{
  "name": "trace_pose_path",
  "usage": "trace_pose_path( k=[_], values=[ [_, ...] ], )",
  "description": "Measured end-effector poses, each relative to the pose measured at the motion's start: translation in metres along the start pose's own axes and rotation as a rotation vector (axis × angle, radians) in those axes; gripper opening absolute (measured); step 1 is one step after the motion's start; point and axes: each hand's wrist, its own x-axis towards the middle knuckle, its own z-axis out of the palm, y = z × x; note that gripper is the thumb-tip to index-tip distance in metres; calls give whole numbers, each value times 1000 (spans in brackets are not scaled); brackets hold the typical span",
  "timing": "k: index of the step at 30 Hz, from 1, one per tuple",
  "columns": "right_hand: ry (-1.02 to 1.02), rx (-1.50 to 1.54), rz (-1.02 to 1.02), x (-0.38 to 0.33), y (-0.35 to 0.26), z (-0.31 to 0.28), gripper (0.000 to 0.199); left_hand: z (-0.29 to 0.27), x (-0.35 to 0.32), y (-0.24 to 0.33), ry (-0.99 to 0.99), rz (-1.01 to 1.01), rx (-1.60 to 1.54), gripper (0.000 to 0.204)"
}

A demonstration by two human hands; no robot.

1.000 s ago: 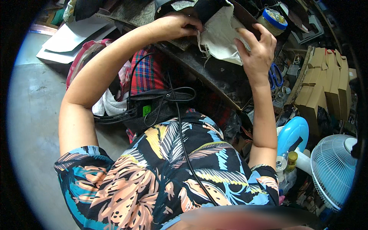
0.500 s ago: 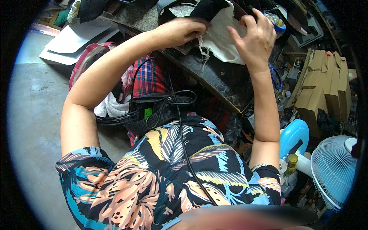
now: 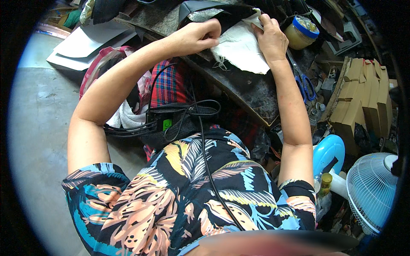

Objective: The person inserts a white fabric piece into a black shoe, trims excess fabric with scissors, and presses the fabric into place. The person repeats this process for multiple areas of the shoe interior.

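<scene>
A white cloth [image 3: 241, 49] with a frayed lower left corner lies over the front of a dark worktop. My right hand [image 3: 273, 42] pinches its upper right edge between thumb and fingers. At the cloth's left edge, my left hand [image 3: 197, 37] is closed with thumb and fingers curled together; whatever is in them is too small or hidden to make out. Behind both hands, a black leather-like piece [image 3: 228, 16] curves across the worktop and meets the top of the cloth.
Right of my right hand stands a jar [image 3: 301, 33] with a blue rim. Blue-handled scissors [image 3: 304, 85] lie below it. White sheets [image 3: 92, 45] are at the left. Folded cardboard [image 3: 363, 94] and a fan [image 3: 372, 192] stand on the right. The worktop's edge [image 3: 252, 111] runs diagonally before me.
My right hand has gone from spread fingers to pinching the cloth. My left hand has shifted slightly left. The cloth lies flatter, and the jar and scissors show more fully.
</scene>
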Motion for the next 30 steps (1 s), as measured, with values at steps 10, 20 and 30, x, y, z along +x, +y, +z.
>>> trace_pose_path(
  k=[10,20,30],
  values=[
    [50,227,130,-3,8,6,25,23,38,-9,181,-114,172,24],
    [58,343,133,-5,-7,-27,24,18,40,19,-26,-302,421,72],
    [31,141,-462,-13,-37,-35,20,11,44,21,-72,-254,454,77]
  ],
)
